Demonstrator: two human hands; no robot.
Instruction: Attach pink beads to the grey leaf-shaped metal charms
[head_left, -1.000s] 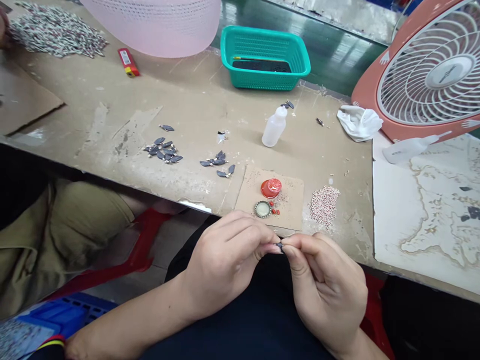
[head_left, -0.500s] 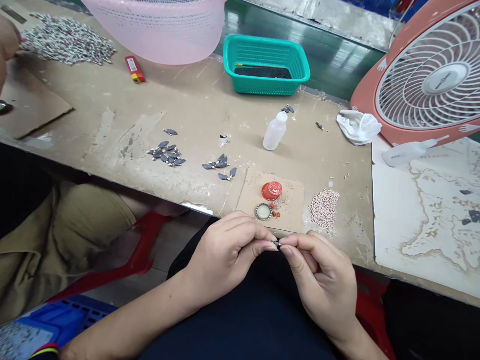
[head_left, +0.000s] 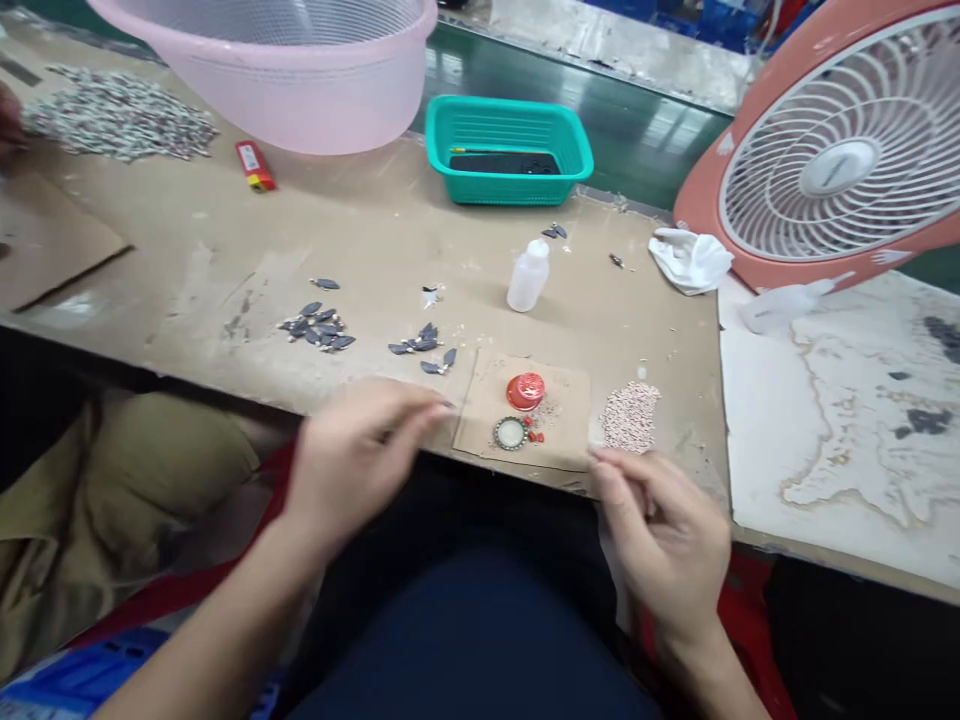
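My left hand (head_left: 367, 450), blurred by motion, is closed in a pinch at the table's front edge; a sliver of a small dark leaf-shaped piece (head_left: 448, 405) shows at its fingertips. My right hand (head_left: 660, 520) is also pinched, just below a heap of tiny pinkish beads (head_left: 631, 416); what its fingertips hold, if anything, is too small to make out. Between the hands lies a cardboard square (head_left: 480, 425) bearing a red cap (head_left: 525, 391), a bottle cap (head_left: 511, 433) and small red bits (head_left: 534, 436). Dark leaf-shaped pieces with pale tips (head_left: 319, 328) lie in groups left of it.
A squeeze bottle (head_left: 529, 276) stands mid-table. Behind are a green basket (head_left: 517, 188) and a pink basket (head_left: 330, 100). A lighter (head_left: 256, 167) lies left, near a heap of small pieces (head_left: 120, 115) and another person's hand (head_left: 9, 120). An orange fan (head_left: 705, 205) and crumpled tissue (head_left: 688, 260) are right.
My hands have moved apart. The left has gone left and up with the dark piece, away from the right hand's fingertips. The view has shifted slightly.
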